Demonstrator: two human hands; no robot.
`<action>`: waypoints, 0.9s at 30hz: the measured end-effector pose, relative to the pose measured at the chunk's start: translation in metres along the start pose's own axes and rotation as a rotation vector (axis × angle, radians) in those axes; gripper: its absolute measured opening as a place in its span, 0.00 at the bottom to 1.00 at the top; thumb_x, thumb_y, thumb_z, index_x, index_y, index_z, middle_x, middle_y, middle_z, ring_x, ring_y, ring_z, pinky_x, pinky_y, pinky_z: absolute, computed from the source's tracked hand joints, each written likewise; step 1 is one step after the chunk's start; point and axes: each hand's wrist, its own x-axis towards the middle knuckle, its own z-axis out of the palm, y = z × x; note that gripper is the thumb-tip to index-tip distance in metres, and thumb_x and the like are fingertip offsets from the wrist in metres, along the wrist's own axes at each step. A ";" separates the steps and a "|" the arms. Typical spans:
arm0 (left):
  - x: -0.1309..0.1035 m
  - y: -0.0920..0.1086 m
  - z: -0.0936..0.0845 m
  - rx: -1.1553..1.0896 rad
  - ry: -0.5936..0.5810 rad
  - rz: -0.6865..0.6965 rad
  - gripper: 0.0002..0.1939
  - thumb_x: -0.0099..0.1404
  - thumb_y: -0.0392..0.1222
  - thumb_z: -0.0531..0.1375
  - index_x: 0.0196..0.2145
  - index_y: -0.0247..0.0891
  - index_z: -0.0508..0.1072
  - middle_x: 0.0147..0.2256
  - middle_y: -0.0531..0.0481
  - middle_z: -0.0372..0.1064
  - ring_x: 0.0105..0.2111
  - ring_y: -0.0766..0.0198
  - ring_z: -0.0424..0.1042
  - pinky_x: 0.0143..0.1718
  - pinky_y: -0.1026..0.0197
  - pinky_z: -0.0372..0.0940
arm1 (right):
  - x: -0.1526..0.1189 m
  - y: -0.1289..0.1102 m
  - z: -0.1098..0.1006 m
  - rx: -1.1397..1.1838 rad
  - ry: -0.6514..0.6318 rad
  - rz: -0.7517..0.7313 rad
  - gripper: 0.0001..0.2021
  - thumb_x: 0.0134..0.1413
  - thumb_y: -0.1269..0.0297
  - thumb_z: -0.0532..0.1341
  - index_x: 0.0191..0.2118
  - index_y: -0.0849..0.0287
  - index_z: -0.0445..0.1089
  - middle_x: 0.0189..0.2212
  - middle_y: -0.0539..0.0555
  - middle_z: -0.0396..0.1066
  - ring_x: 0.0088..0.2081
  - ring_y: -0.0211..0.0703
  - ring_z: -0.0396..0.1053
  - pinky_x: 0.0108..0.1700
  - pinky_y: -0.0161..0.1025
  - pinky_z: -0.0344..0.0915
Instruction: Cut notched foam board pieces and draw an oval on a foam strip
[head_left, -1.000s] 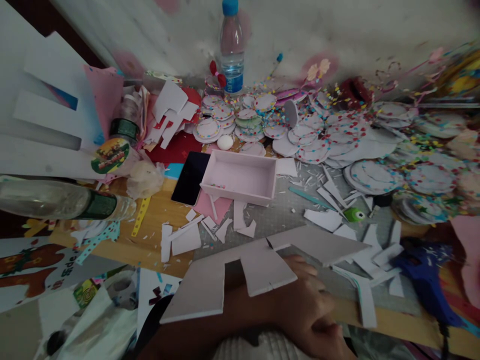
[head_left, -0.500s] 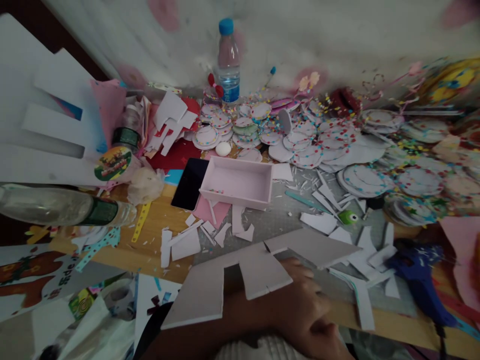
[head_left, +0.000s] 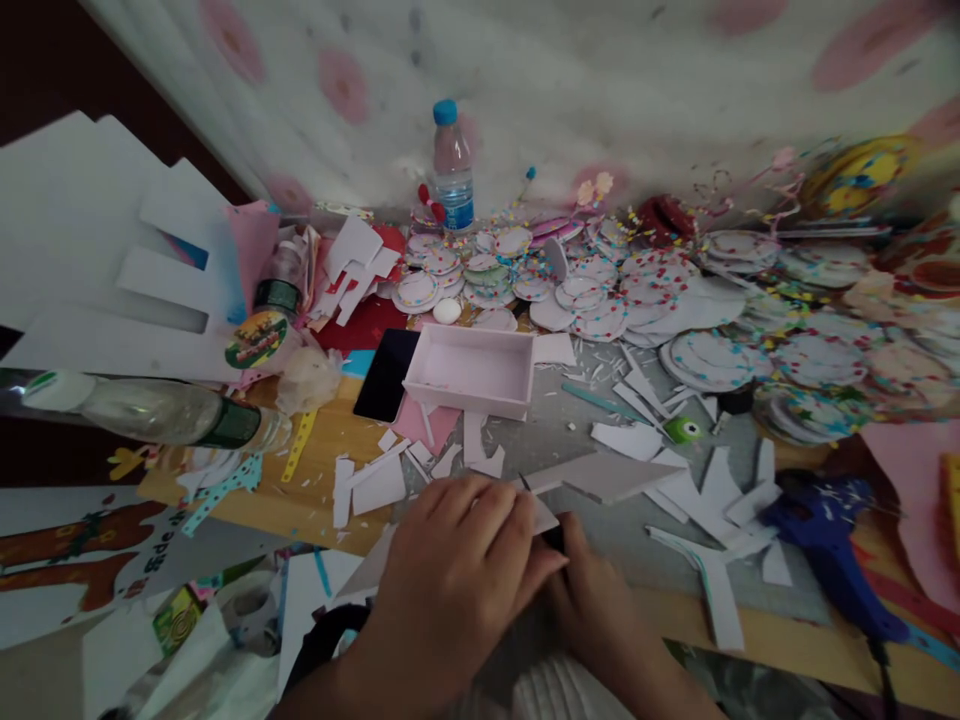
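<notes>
The left hand [head_left: 457,570] is lying flat, fingers spread, over a stiff white foam board [head_left: 600,475] (angular, notched) on the desk's near edge; the right hand [head_left: 600,600] is pinching it from beneath. Beyond are sitting one pink rectangular tray [head_left: 471,370] and one plastic bottle [head_left: 451,170].

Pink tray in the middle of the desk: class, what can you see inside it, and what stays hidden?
The pink tray shows a bare pale floor with a few tiny specks near its left end. Its near wall hides the front strip of the floor, so anything lying there cannot be seen.
</notes>
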 end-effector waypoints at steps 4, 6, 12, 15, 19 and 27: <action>-0.009 0.005 0.013 0.055 -0.067 0.034 0.07 0.68 0.38 0.57 0.36 0.33 0.72 0.27 0.52 0.71 0.28 0.60 0.70 0.29 0.56 0.62 | 0.001 -0.006 -0.015 0.213 -0.037 -0.065 0.12 0.60 0.57 0.50 0.40 0.58 0.65 0.31 0.57 0.75 0.33 0.47 0.74 0.34 0.37 0.66; -0.014 0.010 0.015 0.064 -0.049 0.028 0.07 0.68 0.38 0.57 0.36 0.32 0.72 0.26 0.52 0.69 0.27 0.60 0.70 0.27 0.56 0.60 | 0.000 -0.008 -0.018 0.271 -0.010 -0.067 0.12 0.58 0.56 0.52 0.37 0.59 0.66 0.30 0.56 0.75 0.33 0.46 0.73 0.34 0.36 0.67; -0.013 0.010 0.011 0.023 0.020 -0.046 0.05 0.67 0.36 0.57 0.36 0.33 0.72 0.26 0.52 0.70 0.28 0.61 0.70 0.29 0.56 0.59 | -0.004 -0.002 -0.010 0.254 0.028 -0.103 0.12 0.61 0.58 0.51 0.41 0.60 0.65 0.32 0.56 0.75 0.35 0.45 0.74 0.36 0.36 0.67; -0.007 0.006 0.011 0.017 0.024 -0.075 0.05 0.67 0.36 0.57 0.34 0.34 0.72 0.25 0.53 0.70 0.28 0.61 0.69 0.29 0.56 0.59 | -0.003 0.005 -0.005 0.210 0.057 -0.118 0.12 0.62 0.59 0.51 0.43 0.60 0.64 0.32 0.57 0.75 0.33 0.45 0.74 0.34 0.36 0.67; -0.001 0.001 0.012 0.005 -0.019 -0.074 0.08 0.67 0.36 0.57 0.30 0.36 0.72 0.23 0.53 0.68 0.26 0.61 0.68 0.28 0.56 0.58 | 0.000 0.011 -0.001 0.184 0.089 -0.168 0.10 0.61 0.62 0.51 0.41 0.60 0.65 0.29 0.55 0.75 0.30 0.43 0.73 0.31 0.34 0.66; 0.022 -0.030 0.011 -0.019 -0.113 -0.066 0.17 0.69 0.42 0.55 0.23 0.37 0.71 0.22 0.51 0.69 0.27 0.62 0.68 0.30 0.58 0.58 | 0.004 0.005 0.002 0.183 0.138 -0.180 0.10 0.62 0.60 0.50 0.40 0.59 0.65 0.29 0.56 0.75 0.28 0.44 0.74 0.28 0.35 0.66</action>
